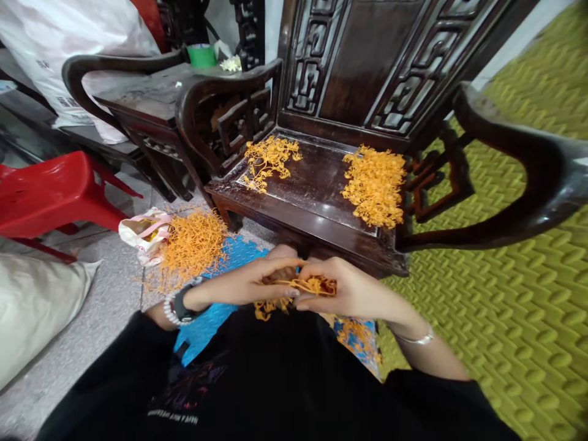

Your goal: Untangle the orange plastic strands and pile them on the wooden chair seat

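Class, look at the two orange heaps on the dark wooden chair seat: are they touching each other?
Apart. The head view shows bare dark seat between the left heap and the right heap.

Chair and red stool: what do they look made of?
Chair: dark wood, probably lacquered, going by the carved fretwork back and glossy seat. Red stool: likely moulded plastic, with its uniform colour and smooth sheen. Both hands hold orange strands.

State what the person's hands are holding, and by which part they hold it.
Both hands, left hand and right hand, hold a small bunch of orange strands; the fingertips pinch it at each end. Loose strands hang below.
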The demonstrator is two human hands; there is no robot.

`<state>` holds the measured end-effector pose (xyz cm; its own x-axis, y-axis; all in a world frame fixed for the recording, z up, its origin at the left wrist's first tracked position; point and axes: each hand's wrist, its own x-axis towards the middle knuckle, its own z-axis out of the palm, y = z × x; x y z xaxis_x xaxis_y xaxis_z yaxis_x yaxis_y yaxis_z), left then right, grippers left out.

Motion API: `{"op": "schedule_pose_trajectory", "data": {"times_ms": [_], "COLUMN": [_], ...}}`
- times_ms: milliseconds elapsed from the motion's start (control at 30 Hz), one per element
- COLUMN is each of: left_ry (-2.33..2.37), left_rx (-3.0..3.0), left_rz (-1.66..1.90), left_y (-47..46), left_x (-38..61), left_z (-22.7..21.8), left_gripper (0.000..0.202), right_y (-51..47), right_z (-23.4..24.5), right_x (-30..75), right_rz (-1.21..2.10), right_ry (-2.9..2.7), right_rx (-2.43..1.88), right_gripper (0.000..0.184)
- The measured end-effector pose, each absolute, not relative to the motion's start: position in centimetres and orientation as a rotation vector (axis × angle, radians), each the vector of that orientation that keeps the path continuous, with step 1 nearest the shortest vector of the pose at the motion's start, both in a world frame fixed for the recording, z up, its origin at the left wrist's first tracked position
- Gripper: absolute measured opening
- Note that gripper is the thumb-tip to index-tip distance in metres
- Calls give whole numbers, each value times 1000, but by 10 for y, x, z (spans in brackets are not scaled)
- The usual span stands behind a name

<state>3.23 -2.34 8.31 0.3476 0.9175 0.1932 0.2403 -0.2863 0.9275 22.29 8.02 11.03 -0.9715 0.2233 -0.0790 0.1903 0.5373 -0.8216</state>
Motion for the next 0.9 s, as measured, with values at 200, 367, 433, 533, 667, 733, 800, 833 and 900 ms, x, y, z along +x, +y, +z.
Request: {"op": "schedule_pose_trajectory", "data": {"times_ms": [200, 367, 433, 533, 667, 733, 800, 833, 900], "left_ry": [1172, 1158, 1145, 1165, 1138, 1134, 1160, 1168, 1159], "left_rx": [2109, 2092, 2075, 2142, 2378, 2592, 2780, 2845, 2892], "left_rz": [693, 732, 759, 828, 792, 719, 592, 523, 432], "left_y": [-27, -32, -34, -39, -49, -56, -62, -65, -67], "left_x": [21, 14, 9, 1, -4, -4, -2, -2, -1], "left_z": [108, 120, 124, 130, 139, 147, 155, 158, 161], "left_gripper": [21, 18, 18, 10, 1, 10, 21, 25, 30], "right_y": [70, 64, 62, 57, 46, 41, 36, 35, 35], "right_z": [138, 145, 146, 146, 146, 150, 156, 159, 163], "right_x": [252, 259, 260, 262, 267, 270, 273, 274, 276], "right_rz": [861, 1184, 1223, 1086, 664, 451, 299, 245, 166], "right_ry": [-3010, -2956, -2916, -2945, -2974, -2954, -2943, -2945, -2948], "right_rx": [-498, -502, -495, -440, -360, -320, -288, -276, -247], "right_gripper": [22, 20, 26, 38, 43, 45, 47, 48, 48]}}
